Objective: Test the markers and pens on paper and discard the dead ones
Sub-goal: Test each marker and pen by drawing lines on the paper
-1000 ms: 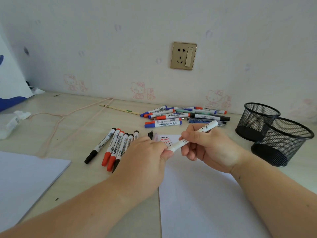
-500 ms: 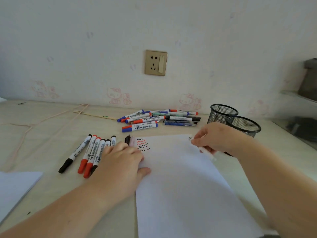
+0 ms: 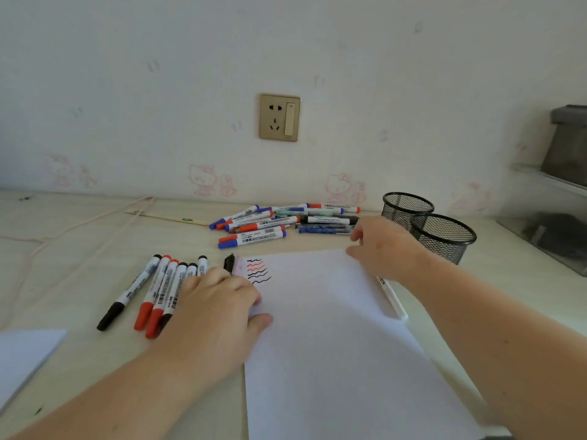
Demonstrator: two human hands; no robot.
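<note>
Pale wooden desk, white paper, marker row, marker pile, two mesh cups

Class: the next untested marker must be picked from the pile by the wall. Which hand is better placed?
Right. The right hand hovers beside the pile, fingers relaxed and empty; the left hand rests farther off, on the paper.

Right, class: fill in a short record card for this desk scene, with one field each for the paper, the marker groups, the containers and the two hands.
Paper: white sheet flat on the desk, wavy test lines in dark blue, red and black at its top left corner
Sorted markers: row with black and red caps, left of the sheet
Untested markers: loose pile by the wall
Containers: two black mesh cups, contents not visible
Left hand: rests on the sheet's left edge
Right hand: reaching toward the pile, holding nothing
Stray marker: white marker along the sheet's right edge
</note>
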